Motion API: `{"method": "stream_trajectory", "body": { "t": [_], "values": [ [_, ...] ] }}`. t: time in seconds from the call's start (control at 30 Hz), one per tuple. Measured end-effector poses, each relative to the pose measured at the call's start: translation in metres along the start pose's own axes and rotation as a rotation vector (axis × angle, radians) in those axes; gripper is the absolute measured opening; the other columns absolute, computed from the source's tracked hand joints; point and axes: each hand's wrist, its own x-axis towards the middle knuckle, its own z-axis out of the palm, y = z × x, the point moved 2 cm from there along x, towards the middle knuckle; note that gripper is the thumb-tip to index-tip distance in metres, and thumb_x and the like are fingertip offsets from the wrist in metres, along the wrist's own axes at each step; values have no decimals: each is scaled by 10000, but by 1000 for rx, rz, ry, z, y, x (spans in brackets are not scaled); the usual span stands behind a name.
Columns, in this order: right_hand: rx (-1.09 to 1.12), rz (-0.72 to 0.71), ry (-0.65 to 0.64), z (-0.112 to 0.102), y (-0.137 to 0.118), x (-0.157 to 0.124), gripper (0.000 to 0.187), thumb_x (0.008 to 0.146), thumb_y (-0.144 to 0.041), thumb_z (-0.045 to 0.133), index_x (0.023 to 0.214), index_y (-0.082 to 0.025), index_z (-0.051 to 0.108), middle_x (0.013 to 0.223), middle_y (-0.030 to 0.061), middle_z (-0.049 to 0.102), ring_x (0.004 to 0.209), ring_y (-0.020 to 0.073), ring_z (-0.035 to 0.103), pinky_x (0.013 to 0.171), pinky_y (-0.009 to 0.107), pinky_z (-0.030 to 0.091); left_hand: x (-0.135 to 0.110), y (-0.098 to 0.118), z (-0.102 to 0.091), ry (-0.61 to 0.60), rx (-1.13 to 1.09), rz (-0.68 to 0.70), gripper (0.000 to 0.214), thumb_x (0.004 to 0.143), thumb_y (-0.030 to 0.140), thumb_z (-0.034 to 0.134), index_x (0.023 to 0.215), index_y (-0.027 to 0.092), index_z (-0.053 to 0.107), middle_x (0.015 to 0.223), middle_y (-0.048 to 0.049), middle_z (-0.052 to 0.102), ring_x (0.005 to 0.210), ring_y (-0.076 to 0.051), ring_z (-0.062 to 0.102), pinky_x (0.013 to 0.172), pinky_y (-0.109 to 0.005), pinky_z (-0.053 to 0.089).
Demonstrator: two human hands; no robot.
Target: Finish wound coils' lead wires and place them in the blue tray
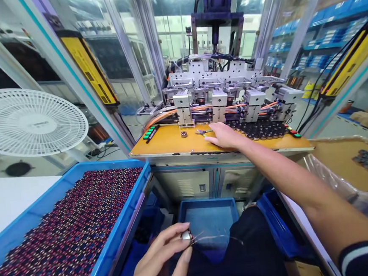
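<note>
My left hand [168, 258] pinches a small wound stator [186, 235] between thumb and fingertips, low in front of my lap. Thin loose copper wires [211, 237] trail from it to the right. At the end of my stretched-out arm, my right hand [223, 135] is on the orange worktop [168, 145], its thumb and fingers around the handles of small green-handled pliers [205, 132]. The pliers' jaws point left. Just left of them sits a single round metal part [183, 134]. Right of the hand are many black round parts [260, 130].
Behind the worktop stands a machine [219, 99] with several clamping heads. A blue tray [109, 164] full of wound parts is at left, near a white fan [33, 122]. Below is a blue bin [209, 214]. Yellow guards [87, 67] flank the frame.
</note>
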Motion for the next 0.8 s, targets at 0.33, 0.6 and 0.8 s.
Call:
{"method": "stream_trajectory", "body": {
  "t": [0.33,0.6,0.8],
  "values": [
    [-105,-80,-111,14,1,-32,501,934,-471,584,1199,-46,607,1154,235,601,1057,342,580,958,453,458,-1,-10,-7,164,-77,-212,123,848,140,704,918,217,769,1101,-97,761,995,-226,752,753,-279,655],
    [551,-247,-116,26,-57,-173,581,794,-66,535,1362,-152,451,1194,137,531,1057,223,568,926,354,522,2,-14,-1,163,-123,-232,147,847,134,703,907,246,777,1061,-70,775,995,-211,751,741,-248,651],
    [1128,-76,-369,66,-112,-263,689,793,-146,612,1442,-192,385,1224,138,590,1113,221,611,980,372,517,2,-15,4,117,-159,-262,187,853,129,700,945,277,769,1085,-49,767,1004,-197,745,756,-248,651]
  ]
}}
